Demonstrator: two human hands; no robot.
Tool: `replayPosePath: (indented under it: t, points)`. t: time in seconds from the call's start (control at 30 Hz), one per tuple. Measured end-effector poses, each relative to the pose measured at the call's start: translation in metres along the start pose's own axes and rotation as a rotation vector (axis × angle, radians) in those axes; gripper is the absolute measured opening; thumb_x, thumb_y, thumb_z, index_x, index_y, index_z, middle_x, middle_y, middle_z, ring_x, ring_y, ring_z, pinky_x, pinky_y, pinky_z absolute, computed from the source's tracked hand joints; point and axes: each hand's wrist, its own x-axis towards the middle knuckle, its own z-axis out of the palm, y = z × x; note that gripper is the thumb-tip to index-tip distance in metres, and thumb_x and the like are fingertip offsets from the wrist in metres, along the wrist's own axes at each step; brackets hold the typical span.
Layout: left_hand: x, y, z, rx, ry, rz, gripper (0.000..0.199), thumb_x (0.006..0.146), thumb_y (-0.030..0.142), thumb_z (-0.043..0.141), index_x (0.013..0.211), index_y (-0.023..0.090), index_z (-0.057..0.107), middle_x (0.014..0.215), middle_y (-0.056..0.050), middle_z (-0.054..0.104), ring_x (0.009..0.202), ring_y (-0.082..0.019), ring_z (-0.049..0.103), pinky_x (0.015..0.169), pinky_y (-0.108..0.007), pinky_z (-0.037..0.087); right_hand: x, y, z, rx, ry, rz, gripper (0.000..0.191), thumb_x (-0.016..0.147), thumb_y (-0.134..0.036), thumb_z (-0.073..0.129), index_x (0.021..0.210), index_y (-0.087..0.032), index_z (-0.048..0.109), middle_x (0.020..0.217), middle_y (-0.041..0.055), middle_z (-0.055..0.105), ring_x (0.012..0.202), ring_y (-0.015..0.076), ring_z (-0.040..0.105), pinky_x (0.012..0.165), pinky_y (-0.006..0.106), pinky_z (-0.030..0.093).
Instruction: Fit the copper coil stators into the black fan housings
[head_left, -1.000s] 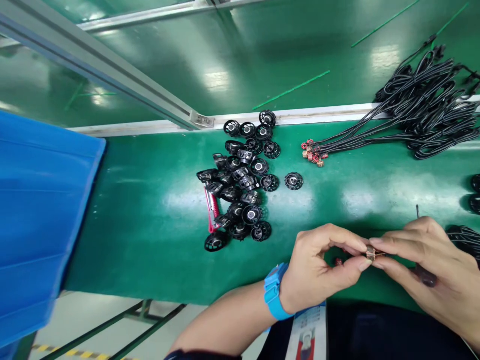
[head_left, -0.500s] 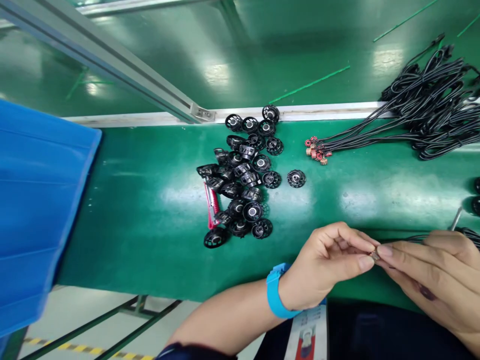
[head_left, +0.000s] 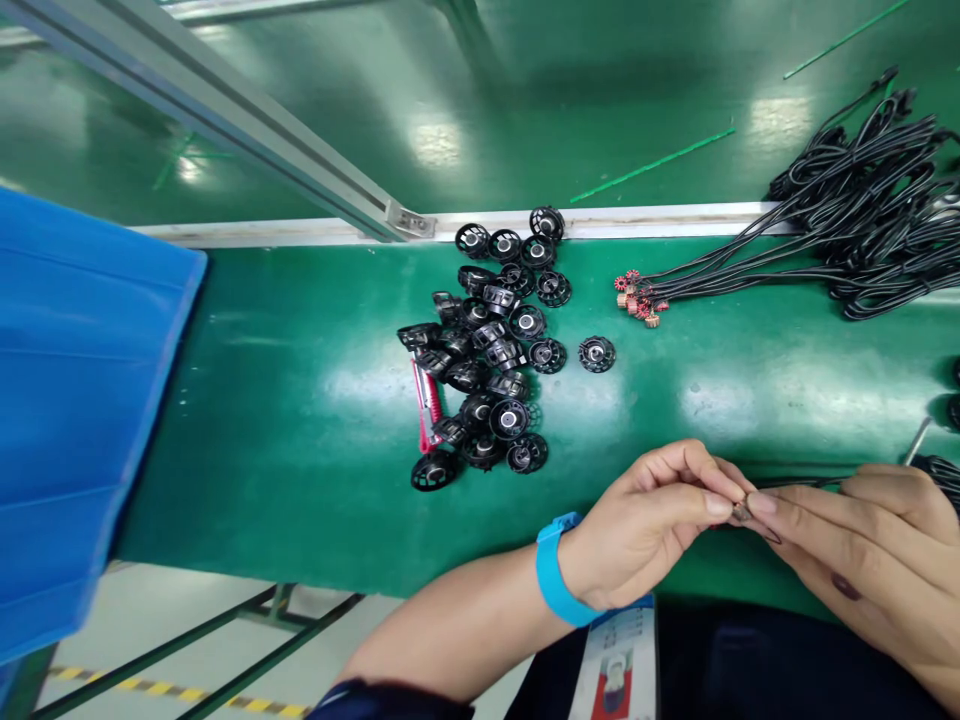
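- the left hand [head_left: 637, 535] is closed in a pinch, thumb and finger gripping a small copper part [head_left: 741, 511].
- the right hand [head_left: 862, 540] meets it from the other side, its fingertips closed at the same small copper part, so the piece sits between the two hands, mostly covered by fingers.
- both hands are low and to the right in the view, over the near side of the green bench [head_left: 300, 400].
- a small dark oval thing [head_left: 846, 586] shows against the lower fingers of the right hand; too little of it is visible to say what it is.
- a blue wristband [head_left: 556, 572] circles the left wrist.
- near the middle of the bench lies a loose heap of black wheel-shaped parts [head_left: 508, 419], some flat, some tilted and leaning on one another.
- one more black round part [head_left: 597, 354] lies by itself, just to the right of the heap.
- a red-handled tool [head_left: 426, 408] lies along the heap's left side, partly covered by the black parts.
- farther right, a bundle of black cables [head_left: 862, 210] lies across the white edge strip [head_left: 660, 221], with red and copper ends [head_left: 637, 302] clustered on the bench.
- a thin metal rod [head_left: 916, 440] sticks up just beyond the right hand.
- a blue sheet-like panel [head_left: 82, 420] fills the left side.
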Motion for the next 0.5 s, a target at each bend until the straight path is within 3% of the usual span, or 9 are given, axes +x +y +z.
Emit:
replayPosePath:
  t: [0.1, 0.27, 0.4, 0.5]
  points:
    - [0.001, 0.001, 0.0, -0.001, -0.001, -0.011, 0.015, 0.076, 0.019, 0.09, 0.08, 0.017, 0.075, 0.09, -0.002, 0.074, 0.083, -0.011, 0.069, 0.085, -0.024, 0.054, 0.013, -0.002, 0.002, 0.086, 0.029, 0.049, 0.056, 0.089, -0.002, 0.077, 0.138, -0.026, 0.067, 0.099, -0.0028, 0.081, 0.074, 0.0155, 0.067, 0.067, 0.037, 0.051]
    - [-0.001, 0.001, -0.002, 0.088, -0.028, 0.028, 0.016, 0.082, 0.024, 0.089, 0.087, 0.018, 0.075, 0.093, -0.003, 0.074, 0.084, -0.012, 0.071, 0.084, -0.025, 0.058, 0.019, -0.004, 0.007, 0.234, 0.062, 0.13, 0.044, 0.093, -0.006, 0.075, 0.132, -0.026, 0.069, 0.093, -0.0021, 0.079, 0.068, 0.014, 0.068, 0.065, 0.037, 0.048]
    - [-0.003, -0.002, -0.003, 0.469, -0.069, 0.387, 0.021, 0.089, 0.021, 0.083, 0.109, 0.02, 0.075, 0.098, -0.005, 0.076, 0.088, -0.014, 0.074, 0.085, -0.026, 0.061, 0.014, -0.002, 0.009, 0.331, 0.043, 0.255, 0.032, 0.092, -0.012, 0.077, 0.121, -0.026, 0.072, 0.089, -0.0013, 0.077, 0.066, 0.0157, 0.067, 0.065, 0.038, 0.049]
    - [-0.004, -0.004, -0.003, 0.761, -0.031, 0.645, 0.015, 0.092, 0.022, 0.081, 0.106, 0.022, 0.077, 0.098, -0.005, 0.079, 0.09, -0.016, 0.076, 0.083, -0.027, 0.063, 0.015, -0.002, 0.009, 0.391, 0.052, 0.269, 0.03, 0.091, -0.011, 0.077, 0.117, -0.024, 0.071, 0.09, -0.0004, 0.076, 0.067, 0.0148, 0.067, 0.065, 0.036, 0.05]
